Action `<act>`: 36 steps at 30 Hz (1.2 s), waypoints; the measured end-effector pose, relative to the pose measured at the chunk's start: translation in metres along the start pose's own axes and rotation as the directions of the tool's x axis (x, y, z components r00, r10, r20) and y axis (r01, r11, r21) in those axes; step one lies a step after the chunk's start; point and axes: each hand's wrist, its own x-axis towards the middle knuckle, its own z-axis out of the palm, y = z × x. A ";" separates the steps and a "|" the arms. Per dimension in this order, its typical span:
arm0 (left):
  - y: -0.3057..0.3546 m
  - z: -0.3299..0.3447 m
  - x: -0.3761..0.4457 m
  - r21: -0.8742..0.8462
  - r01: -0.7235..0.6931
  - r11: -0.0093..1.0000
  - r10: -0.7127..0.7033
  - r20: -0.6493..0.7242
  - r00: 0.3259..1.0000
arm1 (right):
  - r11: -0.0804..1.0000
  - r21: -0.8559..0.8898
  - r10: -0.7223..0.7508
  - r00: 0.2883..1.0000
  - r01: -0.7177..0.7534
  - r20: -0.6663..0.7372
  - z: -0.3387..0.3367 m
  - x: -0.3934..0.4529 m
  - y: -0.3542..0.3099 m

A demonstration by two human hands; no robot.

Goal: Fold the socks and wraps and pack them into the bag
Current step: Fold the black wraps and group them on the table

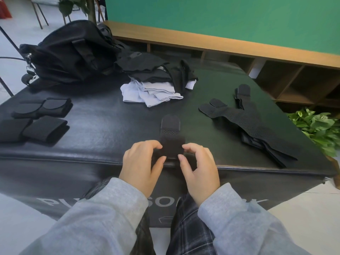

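Both hands, left hand (141, 162) and right hand (199, 166), are pinching the wrap's (171, 133) near end, its length running straight away from them.

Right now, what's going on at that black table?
A person in grey sleeves is folding a black wrap at the near edge of the black padded table; the left hand and right hand each pinch a side of its rolled end. Folded wraps lie at the left. An unfolded wrap lies at the right. A pile of black and white socks lies beside the black bag at the back left.
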 end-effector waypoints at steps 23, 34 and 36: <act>-0.018 0.016 0.000 0.170 -0.176 0.970 0.187 -0.053 0.981 | 0.963 -0.059 0.271 0.949 -0.265 0.164 0.003 0.050 -0.007; -0.017 0.016 0.001 0.174 -0.168 0.970 0.177 -0.036 0.984 | 0.963 0.178 0.165 0.962 -0.205 0.217 -0.003 0.079 -0.011; -0.016 0.015 0.002 0.158 -0.152 0.976 0.159 -0.034 0.987 | 0.988 0.134 0.053 0.979 -0.081 0.197 -0.006 0.064 -0.012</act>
